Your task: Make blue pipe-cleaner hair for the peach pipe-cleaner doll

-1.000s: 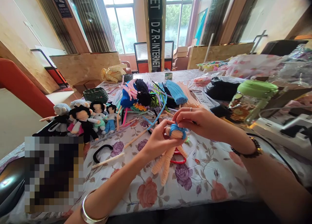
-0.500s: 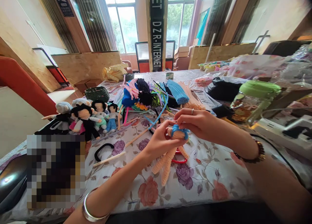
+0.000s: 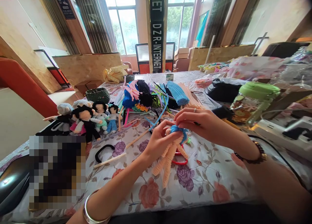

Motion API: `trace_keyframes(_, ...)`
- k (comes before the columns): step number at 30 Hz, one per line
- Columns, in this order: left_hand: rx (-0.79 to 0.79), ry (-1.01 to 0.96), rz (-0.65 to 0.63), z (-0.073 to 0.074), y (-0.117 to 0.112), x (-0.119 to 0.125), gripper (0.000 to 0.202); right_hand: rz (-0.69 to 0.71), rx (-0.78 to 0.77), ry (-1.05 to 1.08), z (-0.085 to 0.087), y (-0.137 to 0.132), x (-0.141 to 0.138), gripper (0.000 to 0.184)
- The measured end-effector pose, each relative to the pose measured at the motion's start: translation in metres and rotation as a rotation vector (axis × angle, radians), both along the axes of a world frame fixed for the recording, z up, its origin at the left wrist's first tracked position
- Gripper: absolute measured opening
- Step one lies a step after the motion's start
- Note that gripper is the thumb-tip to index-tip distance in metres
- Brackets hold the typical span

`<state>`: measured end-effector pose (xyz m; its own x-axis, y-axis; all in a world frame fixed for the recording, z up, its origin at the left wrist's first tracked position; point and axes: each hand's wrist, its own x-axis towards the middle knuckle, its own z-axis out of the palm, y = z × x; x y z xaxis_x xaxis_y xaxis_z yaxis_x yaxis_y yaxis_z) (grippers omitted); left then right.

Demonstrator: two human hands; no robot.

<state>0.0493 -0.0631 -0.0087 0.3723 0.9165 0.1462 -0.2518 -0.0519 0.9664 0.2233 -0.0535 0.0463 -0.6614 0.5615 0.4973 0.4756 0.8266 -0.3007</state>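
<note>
A peach pipe-cleaner doll [image 3: 170, 152] with blue hair [image 3: 175, 129] is tilted above the table, its legs hanging toward me. My left hand [image 3: 159, 138] is closed around its head and upper body from the left. At the top of the head, my right hand [image 3: 188, 120] pinches the blue hair; its fingertips are partly hidden. Red loop handles [image 3: 181, 161], likely of scissors, lie just behind the doll. A long blue pipe cleaner [image 3: 162, 111] curves on the table beyond my left hand.
Several finished dolls [image 3: 84, 116] sit at the left by a dark green basket [image 3: 97, 94]. Pipe-cleaner bundles [image 3: 177, 93] are heaped at the back. A green-lidded jar [image 3: 254, 100] and a white power strip [image 3: 275, 136] stand right. A black pipe cleaner [image 3: 97, 152] lies left.
The doll's head has tipped, so more of its peach body and arms shows below my left hand. Both hands stay at the blue hair, the right shifting slightly.
</note>
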Motion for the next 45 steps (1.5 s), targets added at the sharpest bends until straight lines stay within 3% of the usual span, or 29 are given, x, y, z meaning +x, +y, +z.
trace_keyframes(7, -0.027, -0.062, 0.048, 0.001, 0.000, -0.002, 0.033, -0.119, -0.046, 0.167, 0.006, -0.006, -0.005, 0.018)
trace_keyframes(11, -0.041, -0.077, 0.054, 0.001, 0.000, -0.002, 0.033, -0.100, -0.163, 0.213, 0.005, -0.007, -0.006, 0.015)
trace_keyframes(20, 0.011, -0.006, 0.048, -0.001, 0.002, -0.003, 0.030, -0.094, -0.160, 0.202, 0.000, -0.006, -0.009, 0.021)
trace_keyframes(32, -0.017, 0.021, 0.068, 0.000, 0.002, -0.002, 0.033, -0.110, -0.368, 0.294, -0.005, 0.000, -0.003, 0.028)
trace_keyframes(45, 0.007, -0.010, 0.070, 0.000, 0.001, -0.003, 0.029, -0.089, -0.218, 0.209, -0.002, -0.005, -0.008, 0.021)
